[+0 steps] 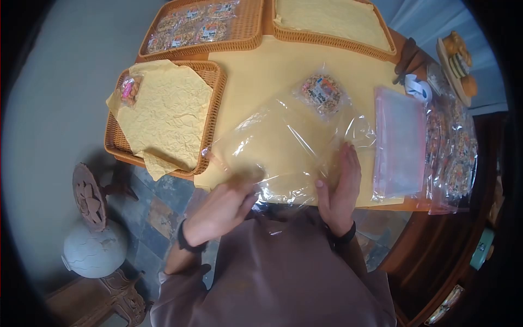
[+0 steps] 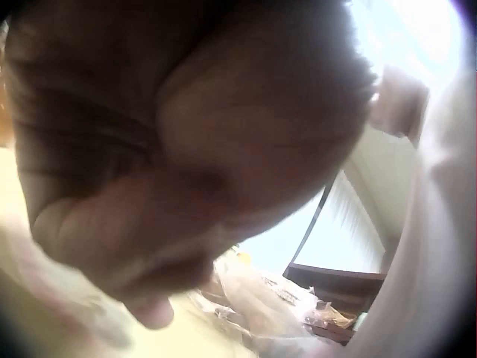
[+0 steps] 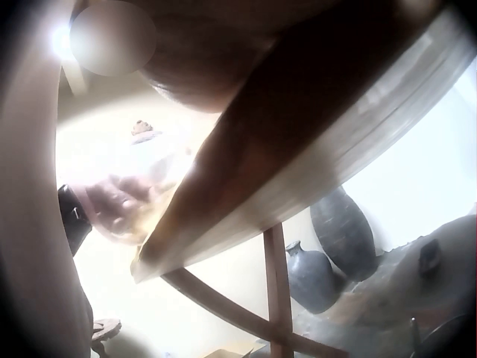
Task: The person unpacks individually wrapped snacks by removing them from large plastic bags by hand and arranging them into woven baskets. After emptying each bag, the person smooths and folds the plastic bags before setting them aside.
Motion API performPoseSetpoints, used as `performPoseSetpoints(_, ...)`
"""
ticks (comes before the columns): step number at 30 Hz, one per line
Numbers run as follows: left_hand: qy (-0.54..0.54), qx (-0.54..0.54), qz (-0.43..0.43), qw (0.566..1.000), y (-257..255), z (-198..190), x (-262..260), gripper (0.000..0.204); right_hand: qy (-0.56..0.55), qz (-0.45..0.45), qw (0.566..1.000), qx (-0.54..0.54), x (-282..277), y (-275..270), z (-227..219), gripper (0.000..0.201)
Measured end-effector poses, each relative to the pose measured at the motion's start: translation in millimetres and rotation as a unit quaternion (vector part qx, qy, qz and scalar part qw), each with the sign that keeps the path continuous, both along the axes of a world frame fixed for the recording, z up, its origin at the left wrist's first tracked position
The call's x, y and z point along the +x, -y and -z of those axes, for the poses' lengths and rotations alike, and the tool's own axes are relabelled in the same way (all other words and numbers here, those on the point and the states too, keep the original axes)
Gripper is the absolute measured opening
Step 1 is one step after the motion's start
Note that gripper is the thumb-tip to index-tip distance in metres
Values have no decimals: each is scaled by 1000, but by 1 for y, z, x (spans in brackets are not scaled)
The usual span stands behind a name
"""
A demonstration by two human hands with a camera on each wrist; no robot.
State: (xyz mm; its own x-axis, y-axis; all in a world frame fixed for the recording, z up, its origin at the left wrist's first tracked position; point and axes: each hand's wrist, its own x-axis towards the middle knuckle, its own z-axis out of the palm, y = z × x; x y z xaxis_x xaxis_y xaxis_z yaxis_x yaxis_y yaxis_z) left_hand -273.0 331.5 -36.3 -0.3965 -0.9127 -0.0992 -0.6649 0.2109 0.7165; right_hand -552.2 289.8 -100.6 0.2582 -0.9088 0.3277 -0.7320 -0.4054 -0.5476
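A large clear plastic sheet or bag (image 1: 278,141) lies across the yellow paper at the table's near side, creased and shiny. At its upper right corner is a round wrapped packet of nuts or grains (image 1: 322,94). My left hand (image 1: 218,210) is over the plastic's lower left part, its fingers bent and blurred; whether they pinch the film is unclear. The left wrist view shows that hand (image 2: 186,149) close up with bent fingers. My right hand (image 1: 343,191) rests on the plastic's lower right with fingers straight and thumb apart. In the right wrist view, the table edge (image 3: 246,164) hides much.
A paper-lined basket (image 1: 219,103) with a small pink packet (image 1: 129,90) stands left. Behind are a basket of packets (image 1: 253,24) and a lined basket (image 1: 332,19). To the right lie flat clear bags (image 1: 399,144), packed food (image 1: 457,158), a white roll (image 1: 418,89) and a bread board (image 1: 449,68).
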Motion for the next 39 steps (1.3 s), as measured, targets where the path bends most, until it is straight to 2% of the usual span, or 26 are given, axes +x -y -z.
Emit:
performPoseSetpoints(2,-71,70,-104,990,20,2,-23,46,-4,3,1000,-1,0,0,-1,74)
performPoseSetpoints(6,-141,69,-98,983,64,17,-59,62,21,17,1000,-2,0,-1,0,72)
performPoseSetpoints(7,-277,104,-121,948,71,24,-67,66,29,23,999,3,0,-1,-1,72)
performPoseSetpoints(8,-405,140,-140,893,79,32,-73,69,28,30,999,-4,0,-1,-1,72)
performPoseSetpoints(9,-487,189,-129,843,87,47,-72,70,37,28,999,-3,-1,-2,-1,72)
performPoseSetpoints(10,-487,188,-121,845,94,44,-74,70,46,25,999,-2,-1,-2,-2,73)
performPoseSetpoints(12,-594,302,-176,724,105,36,-79,65,53,29,998,-5,0,-2,-2,73)
performPoseSetpoints(13,-594,301,-173,725,112,39,-81,65,60,24,998,-1,0,-2,-2,74)
performPoseSetpoints(15,-615,345,-210,677,126,52,-85,47,65,18,998,8,0,-3,-3,74)
performPoseSetpoints(16,-615,343,-210,679,129,56,-88,47,71,11,997,20,0,-3,-4,75)
performPoseSetpoints(18,-611,343,-208,683,135,59,-94,29,71,5,997,16,-2,-3,-2,75)
performPoseSetpoints(19,-609,342,-208,685,138,53,-95,29,70,0,997,13,-2,-3,-1,76)
performPoseSetpoints(21,-523,359,-198,747,142,37,-98,19,70,0,997,11,-2,-3,0,76)
performPoseSetpoints(22,-521,360,-197,749,144,38,-102,19,68,-2,998,11,-3,-4,0,77)
performPoseSetpoints(24,-535,332,-228,742,148,42,-111,33,67,1,998,13,-3,-5,0,77)
performPoseSetpoints(28,-516,333,-268,742,142,38,-112,32,72,3,997,14,-3,-5,-2,78)
performPoseSetpoints(30,-537,330,-203,750,127,47,-102,28,77,2,997,12,-4,-4,-2,78)
performPoseSetpoints(32,-511,317,-239,762,102,41,-96,21,83,-1,996,11,-4,-4,0,78)
performPoseSetpoints(34,-429,274,-219,832,73,48,-76,12,88,2,996,2,-6,-4,1,79)
performPoseSetpoints(36,-456,380,-232,770,43,10,-49,4,91,0,996,6,-6,-4,1,79)
performPoseSetpoints(38,-372,398,-277,791,17,-11,-26,7,79,-6,997,12,-6,-3,-1,79)
performPoseSetpoints(39,-348,366,-249,826,4,-16,-11,12,81,-8,997,13,-6,-3,-2,79)
